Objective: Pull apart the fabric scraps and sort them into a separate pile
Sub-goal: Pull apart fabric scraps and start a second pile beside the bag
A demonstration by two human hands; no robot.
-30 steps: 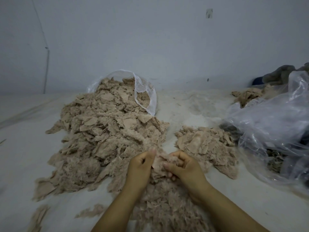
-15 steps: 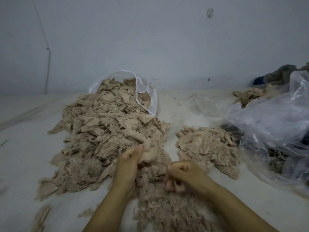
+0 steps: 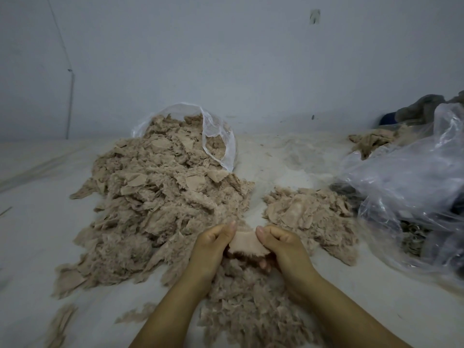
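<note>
A big heap of beige furry fabric scraps spills from a clear plastic bag across the white surface. A smaller pile of scraps lies to its right. Just in front of both piles, my left hand and my right hand each pinch one end of a single pale scrap, its smooth backing facing up. More fluffy scraps lie under and between my forearms.
A large crumpled clear plastic bag with dark contents sits at the right. Behind it lie tan fabric and grey cloth. Loose scraps dot the near left. A grey wall stands close behind.
The hands had drawn apart, the left lifting a fluffy scrap. Now they are together again, holding one flat scrap between them.
</note>
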